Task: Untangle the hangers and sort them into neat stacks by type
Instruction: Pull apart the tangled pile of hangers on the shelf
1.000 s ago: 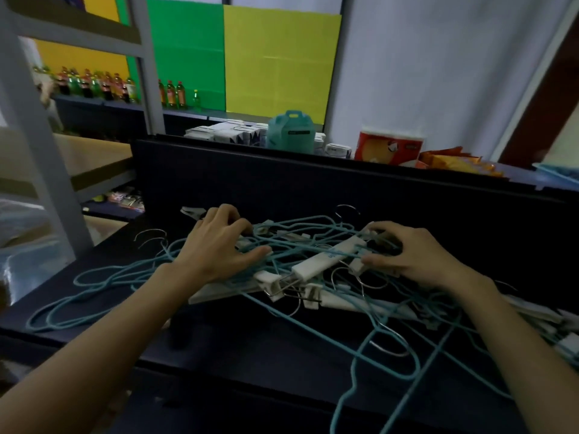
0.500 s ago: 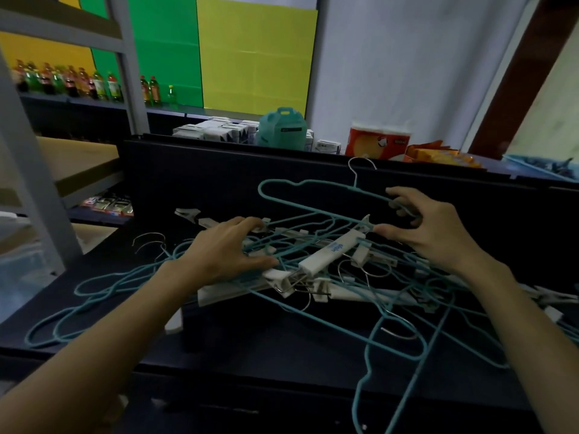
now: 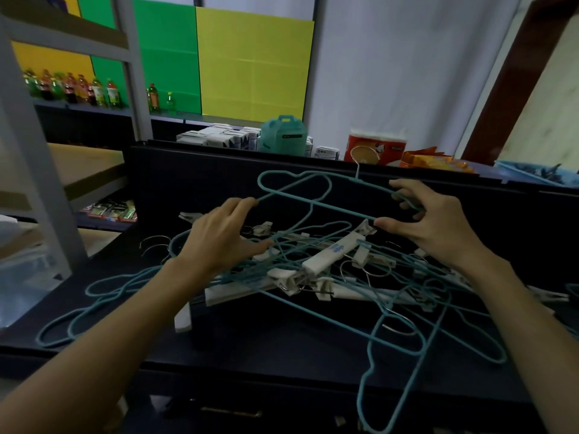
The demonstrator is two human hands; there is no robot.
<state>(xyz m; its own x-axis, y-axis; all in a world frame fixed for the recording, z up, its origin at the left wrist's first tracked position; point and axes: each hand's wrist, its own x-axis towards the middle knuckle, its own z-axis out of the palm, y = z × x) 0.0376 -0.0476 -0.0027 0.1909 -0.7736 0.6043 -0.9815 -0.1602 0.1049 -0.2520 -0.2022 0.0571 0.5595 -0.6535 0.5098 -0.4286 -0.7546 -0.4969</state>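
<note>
A tangle of teal wire hangers (image 3: 404, 336) and white clip hangers (image 3: 332, 252) lies on the dark table (image 3: 282, 343). One teal wire hanger (image 3: 294, 188) is raised above the pile, its metal hook pointing up. My right hand (image 3: 432, 223) grips that hanger's right end, fingers curled round the wire. My left hand (image 3: 219, 236) lies over the left of the pile with fingers stretched out. Its fingertips touch the raised hanger's lower wire and its thumb presses on the heap. More teal hangers (image 3: 103, 292) trail off to the left.
A dark upright panel (image 3: 188, 183) closes the table's far side. Behind it stand white boxes (image 3: 219, 139), a teal case (image 3: 283, 134) and an orange pack (image 3: 374, 148). A grey shelf frame (image 3: 28, 183) rises at the left. A blue tray (image 3: 539, 172) sits far right.
My right hand has lifted one teal wire hanger up out of the pile. My left hand has shifted up and right, from flat on the heap to touching the raised wire.
</note>
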